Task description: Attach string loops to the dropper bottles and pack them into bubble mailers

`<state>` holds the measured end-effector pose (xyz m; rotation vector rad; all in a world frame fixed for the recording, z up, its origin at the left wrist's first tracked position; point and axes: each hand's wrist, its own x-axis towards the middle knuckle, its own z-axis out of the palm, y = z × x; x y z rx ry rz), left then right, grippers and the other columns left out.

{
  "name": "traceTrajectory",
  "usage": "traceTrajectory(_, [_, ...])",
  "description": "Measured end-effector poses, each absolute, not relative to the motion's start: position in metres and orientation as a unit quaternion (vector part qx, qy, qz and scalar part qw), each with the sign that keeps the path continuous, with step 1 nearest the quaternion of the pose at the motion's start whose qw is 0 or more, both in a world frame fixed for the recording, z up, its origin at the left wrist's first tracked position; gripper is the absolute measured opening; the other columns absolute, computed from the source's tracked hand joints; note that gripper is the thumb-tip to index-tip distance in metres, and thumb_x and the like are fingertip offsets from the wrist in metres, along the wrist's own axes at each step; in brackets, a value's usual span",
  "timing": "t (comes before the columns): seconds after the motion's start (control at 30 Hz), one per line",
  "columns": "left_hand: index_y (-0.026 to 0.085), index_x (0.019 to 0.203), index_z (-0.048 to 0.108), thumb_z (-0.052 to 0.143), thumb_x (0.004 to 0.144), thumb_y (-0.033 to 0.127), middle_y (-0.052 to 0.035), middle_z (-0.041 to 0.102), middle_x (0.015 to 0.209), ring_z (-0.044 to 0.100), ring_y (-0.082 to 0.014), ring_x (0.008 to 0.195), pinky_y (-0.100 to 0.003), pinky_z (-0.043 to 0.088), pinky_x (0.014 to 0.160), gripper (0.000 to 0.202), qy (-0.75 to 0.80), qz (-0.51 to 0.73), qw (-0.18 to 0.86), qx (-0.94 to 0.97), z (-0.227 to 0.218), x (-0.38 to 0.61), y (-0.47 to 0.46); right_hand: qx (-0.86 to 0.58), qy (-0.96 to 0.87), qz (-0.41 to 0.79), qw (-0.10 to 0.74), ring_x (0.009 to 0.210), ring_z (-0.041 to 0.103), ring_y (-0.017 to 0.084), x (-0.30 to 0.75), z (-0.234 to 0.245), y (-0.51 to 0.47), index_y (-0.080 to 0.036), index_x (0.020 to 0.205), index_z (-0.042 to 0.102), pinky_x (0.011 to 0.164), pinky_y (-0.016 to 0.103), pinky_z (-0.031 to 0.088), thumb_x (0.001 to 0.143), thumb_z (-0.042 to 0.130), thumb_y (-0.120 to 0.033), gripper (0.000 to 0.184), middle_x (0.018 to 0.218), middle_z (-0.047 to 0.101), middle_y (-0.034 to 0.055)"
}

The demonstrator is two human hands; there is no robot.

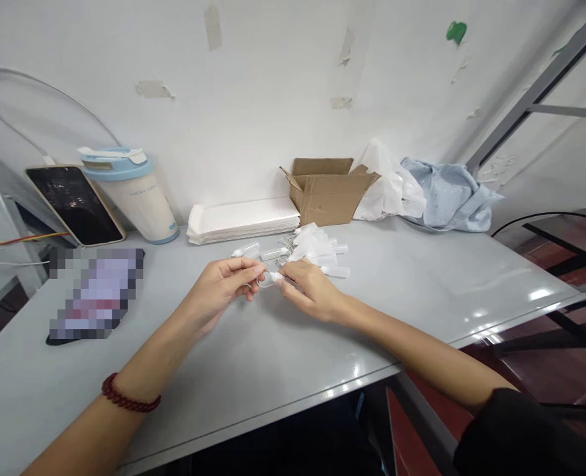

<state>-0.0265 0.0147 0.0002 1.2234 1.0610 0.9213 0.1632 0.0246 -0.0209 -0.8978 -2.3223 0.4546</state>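
Fingertips of the left hand and those of the right hand are pinching together on a small white piece, each hand gripping one end of it, just above the table and well in front of the cardboard box. A thin loop is curling beneath the piece; its make is too small to tell. Both palms are turning inward, knuckles facing the box, wrists lying low over the tabletop. The left forearm, wearing a dark red bead bracelet, is angling in from the near left; the right forearm, ending in a black sleeve, is crossing the table's near edge from the right. A pile of small clear tubes is lying between the hands and the box, just beyond the fingers. Left of the box, a stack of white sheets, a lidded cup and a leaning phone are lining the wall; right of it, a plastic bag and a blue cloth are slumping together. Bare grey tabletop is spreading around both wrists, toward the near edge and the right corner.
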Motion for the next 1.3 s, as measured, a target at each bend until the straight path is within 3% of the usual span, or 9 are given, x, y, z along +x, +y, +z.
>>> traceTrajectory(0.4, [0.017, 0.07, 0.069, 0.067, 0.074, 0.033, -0.0006, 0.06, 0.068, 0.05, -0.0109, 0.058, -0.026, 0.041, 0.059, 0.016, 0.477, 0.39, 0.544, 0.569, -0.0042, -0.0227, 0.012, -0.351, -0.879, 0.165, 0.279, 0.055, 0.033, 0.01, 0.1631, -0.0232, 0.0229, -0.02, 0.067, 0.035, 0.062, 0.027, 0.031, 0.091, 0.032, -0.032, 0.027, 0.06, 0.04, -0.0023])
traceTrajectory(0.73, [0.018, 0.07, 0.069, 0.065, 0.075, 0.036, -0.0006, 0.061, 0.065, 0.051, -0.0118, 0.058, -0.025, 0.043, 0.057, 0.019, 0.485, 0.373, 0.508, 0.606, -0.0043, -0.0219, 0.0108, -0.351, -0.877, 0.174, 0.278, 0.054, 0.03, 0.01, 0.1631, -0.0238, 0.0219, -0.021, 0.066, 0.029, 0.061, 0.027, 0.03, 0.09, 0.033, -0.032, 0.026, 0.058, 0.035, -0.0038])
traceTrajectory(0.9, [0.017, 0.076, 0.068, 0.066, 0.074, 0.037, -0.0018, 0.063, 0.068, 0.054, -0.0128, 0.058, -0.025, 0.045, 0.055, 0.02, 0.477, 0.358, 0.505, 0.624, -0.0023, -0.0205, 0.0116, -0.349, -0.875, 0.18, 0.283, 0.055, 0.032, 0.01, 0.1634, -0.0242, 0.0242, -0.021, 0.066, 0.029, 0.061, 0.027, 0.029, 0.089, 0.033, -0.031, 0.026, 0.059, 0.037, -0.0035])
traceTrajectory(1.1, [0.017, 0.093, 0.068, 0.067, 0.073, 0.036, -0.0049, 0.068, 0.089, 0.06, -0.0169, 0.077, -0.025, 0.048, 0.06, 0.028, 0.493, 0.357, 0.477, 0.634, -0.0006, -0.0227, 0.0128, -0.347, -0.872, 0.181, 0.294, 0.055, 0.032, 0.01, 0.164, -0.0231, 0.0272, -0.02, 0.066, 0.029, 0.061, 0.026, 0.029, 0.091, 0.032, -0.032, 0.027, 0.059, 0.037, -0.0035])
traceTrajectory(1.3, [0.018, 0.082, 0.072, 0.064, 0.076, 0.034, -0.0027, 0.069, 0.079, 0.058, -0.0141, 0.067, -0.026, 0.048, 0.061, 0.019, 0.512, 0.394, 0.395, 0.654, -0.001, -0.0211, 0.0112, -0.35, -0.875, 0.172, 0.287, 0.056, 0.033, 0.01, 0.1633, -0.0234, 0.0253, -0.02, 0.067, 0.031, 0.063, 0.027, 0.03, 0.092, 0.032, -0.033, 0.028, 0.06, 0.038, -0.0032])
